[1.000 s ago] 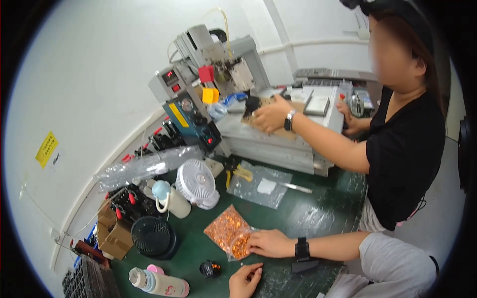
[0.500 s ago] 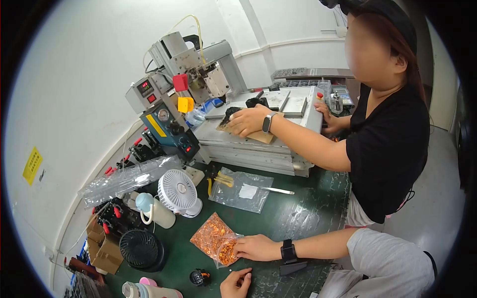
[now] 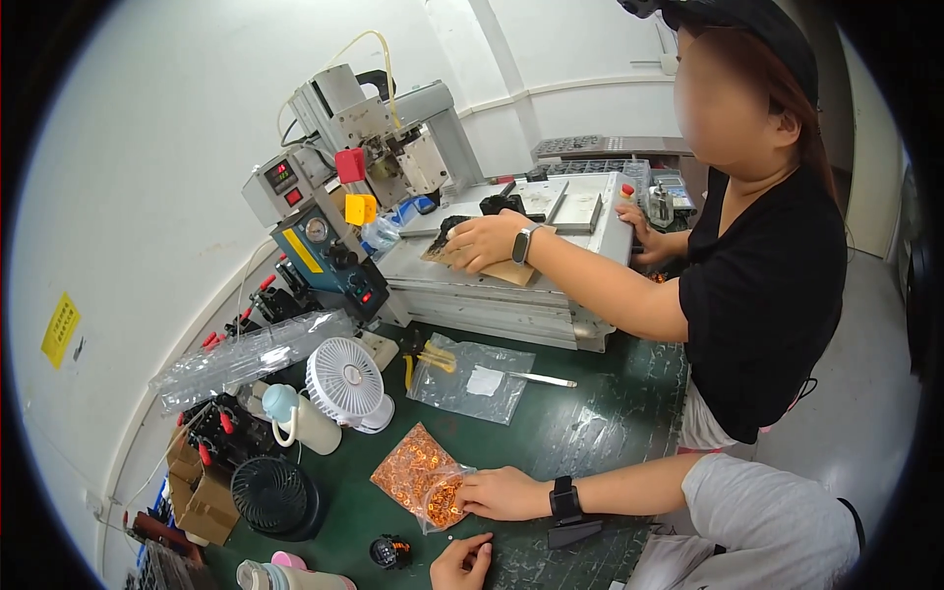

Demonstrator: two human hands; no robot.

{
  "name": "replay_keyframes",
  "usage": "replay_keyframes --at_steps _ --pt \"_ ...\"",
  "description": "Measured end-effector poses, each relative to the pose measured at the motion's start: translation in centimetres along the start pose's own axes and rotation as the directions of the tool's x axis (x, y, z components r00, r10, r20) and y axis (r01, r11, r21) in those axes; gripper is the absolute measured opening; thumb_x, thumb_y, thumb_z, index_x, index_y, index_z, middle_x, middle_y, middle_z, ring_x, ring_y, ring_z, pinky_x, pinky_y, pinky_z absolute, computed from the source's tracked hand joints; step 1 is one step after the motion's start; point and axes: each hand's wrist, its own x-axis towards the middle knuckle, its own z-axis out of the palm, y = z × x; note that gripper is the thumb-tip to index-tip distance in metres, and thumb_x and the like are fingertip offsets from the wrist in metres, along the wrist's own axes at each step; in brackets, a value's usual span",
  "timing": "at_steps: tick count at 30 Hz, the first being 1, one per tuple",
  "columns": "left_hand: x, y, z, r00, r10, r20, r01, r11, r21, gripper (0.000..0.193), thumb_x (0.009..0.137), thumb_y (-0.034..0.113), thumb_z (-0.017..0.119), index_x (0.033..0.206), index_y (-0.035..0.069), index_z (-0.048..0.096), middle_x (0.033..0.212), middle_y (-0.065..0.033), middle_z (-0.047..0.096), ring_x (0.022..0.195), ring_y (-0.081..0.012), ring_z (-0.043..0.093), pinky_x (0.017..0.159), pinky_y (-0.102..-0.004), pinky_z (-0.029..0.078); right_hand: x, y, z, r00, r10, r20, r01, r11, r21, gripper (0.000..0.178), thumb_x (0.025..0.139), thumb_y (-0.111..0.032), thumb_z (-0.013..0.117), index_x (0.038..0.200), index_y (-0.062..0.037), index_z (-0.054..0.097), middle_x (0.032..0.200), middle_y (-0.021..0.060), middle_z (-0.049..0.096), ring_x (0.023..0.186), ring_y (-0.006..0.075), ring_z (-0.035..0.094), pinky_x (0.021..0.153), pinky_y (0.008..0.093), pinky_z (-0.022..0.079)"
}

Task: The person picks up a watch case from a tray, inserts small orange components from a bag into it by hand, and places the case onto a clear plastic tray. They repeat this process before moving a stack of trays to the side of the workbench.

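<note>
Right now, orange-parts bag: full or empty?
Partly filled: small orange pieces show through the clear bag, lying flat, one end pinched by the right hand.

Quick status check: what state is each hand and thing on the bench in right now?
right hand: fingers closed on the bag's bunched end.
bag of orange parts: lying on the green mat, partly full.
left hand: curled, low over the mat; grip unclear.
white fan: upright; spinning or not unclear.
clear flat bag: lying flat.
co-worker's hand: resting on the machine bed.
</note>
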Motion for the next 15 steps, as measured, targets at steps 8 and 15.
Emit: replay_keyframes --at_steps 8,15 --pt "0.16 0.07 -0.11 0.999 0.033 -0.009 -0.032 0.999 0.017 0.016 0.087 0.013 0.064 0.100 0.005 0.069 0.078 -0.0112 0.065 0.060 -0.0173 0.057 0.058 -0.0284 0.046 0.14 0.16 0.24 1.000 -0.010 -0.023 0.010 1.000 0.003 0.009 0.086 -0.019 0.058 0.093 -0.0124 0.057 0.092 0.0039 0.059 0.088 0.0264 0.062 0.070 0.0387 0.051" --pt "0.33 -0.17 0.03 0.999 0.031 -0.011 -0.030 0.999 0.009 0.016 0.087 0.013 0.064 0.100 0.005 0.068 0.078 -0.0108 0.064 0.060 -0.0169 0.057 0.059 -0.0275 0.047 0.32 0.22 -0.09 1.000 -0.012 -0.016 0.012 1.000 0.006 0.010 0.086 -0.019 0.059 0.093 -0.0123 0.057 0.093 0.0033 0.059 0.089 0.0257 0.061 0.070 0.0385 0.050"
